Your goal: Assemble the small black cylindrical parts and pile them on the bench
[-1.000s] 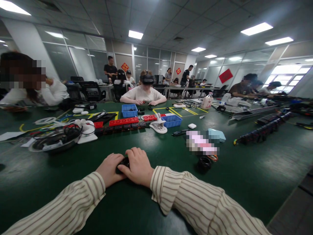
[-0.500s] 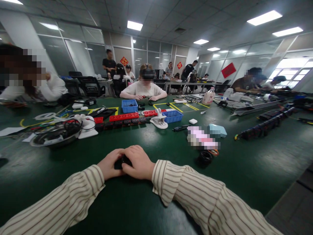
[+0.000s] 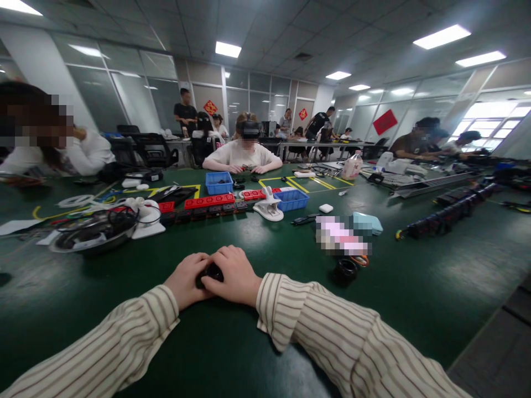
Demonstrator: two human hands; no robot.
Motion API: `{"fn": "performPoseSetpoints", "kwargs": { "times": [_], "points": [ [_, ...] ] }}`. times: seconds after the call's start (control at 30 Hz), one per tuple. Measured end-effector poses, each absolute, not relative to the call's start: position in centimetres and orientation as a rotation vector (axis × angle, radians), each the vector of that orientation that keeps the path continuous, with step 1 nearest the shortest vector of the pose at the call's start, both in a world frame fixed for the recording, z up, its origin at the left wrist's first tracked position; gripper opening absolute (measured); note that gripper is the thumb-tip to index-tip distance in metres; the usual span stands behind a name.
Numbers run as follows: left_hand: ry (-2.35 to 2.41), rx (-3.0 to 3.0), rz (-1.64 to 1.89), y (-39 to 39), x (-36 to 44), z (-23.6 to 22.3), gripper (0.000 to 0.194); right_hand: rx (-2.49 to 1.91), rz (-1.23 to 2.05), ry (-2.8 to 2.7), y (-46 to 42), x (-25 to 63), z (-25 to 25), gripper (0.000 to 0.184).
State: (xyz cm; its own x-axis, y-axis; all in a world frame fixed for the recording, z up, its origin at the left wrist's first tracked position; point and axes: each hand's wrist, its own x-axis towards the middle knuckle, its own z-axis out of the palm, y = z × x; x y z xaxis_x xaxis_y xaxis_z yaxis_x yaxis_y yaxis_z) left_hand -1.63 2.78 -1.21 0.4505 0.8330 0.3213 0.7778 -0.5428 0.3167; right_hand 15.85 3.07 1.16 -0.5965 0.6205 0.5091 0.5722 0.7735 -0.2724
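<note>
My two hands rest together on the green table point(image 3: 435, 287), close in front of me, both in striped sleeves. My left hand point(image 3: 186, 279) and my right hand point(image 3: 234, 273) are curled round a small black object point(image 3: 210, 272), which shows only as a dark patch between the fingers. What the object is I cannot make out.
A black ring-shaped part point(image 3: 345, 269) lies to the right of my hands. Further off are a metal bowl of cables point(image 3: 93, 232), red and black power strips point(image 3: 209, 205), two blue bins point(image 3: 219, 183) and a white clamp point(image 3: 269, 207). Other people sit round the table.
My hands have stayed clasped on the black object, with only slight finger shifts. The view has tilted a little.
</note>
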Motion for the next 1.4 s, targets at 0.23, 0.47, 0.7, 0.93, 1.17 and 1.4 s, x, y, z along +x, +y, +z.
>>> {"fn": "performPoseSetpoints", "kwargs": {
  "times": [0.23,0.47,0.7,0.93,1.17,1.4],
  "points": [
    [1.268,2.499,0.634,3.3,-2.8,-1.6,0.033,-0.574,0.180,-2.466,2.7,16.2,1.4,0.017],
    [1.355,2.499,0.645,2.9,-2.3,-1.7,0.058,-0.637,0.191,-2.349,2.7,16.3,1.4,0.045],
    [1.615,2.525,0.542,2.0,-1.1,-1.3,0.045,-0.894,0.101,-2.347,3.1,15.8,0.9,0.041],
    [1.315,2.476,0.626,3.2,-2.5,-1.2,0.036,-0.685,0.124,-2.424,3.2,16.0,1.2,0.019],
    [1.238,2.524,0.680,3.5,-3.3,-2.0,0.043,-0.470,0.222,-2.454,2.7,16.3,1.6,0.020],
    [1.428,2.667,0.587,3.1,-3.0,-1.9,0.058,-0.714,0.161,-2.304,2.7,16.3,1.3,0.043]
  ]
}}
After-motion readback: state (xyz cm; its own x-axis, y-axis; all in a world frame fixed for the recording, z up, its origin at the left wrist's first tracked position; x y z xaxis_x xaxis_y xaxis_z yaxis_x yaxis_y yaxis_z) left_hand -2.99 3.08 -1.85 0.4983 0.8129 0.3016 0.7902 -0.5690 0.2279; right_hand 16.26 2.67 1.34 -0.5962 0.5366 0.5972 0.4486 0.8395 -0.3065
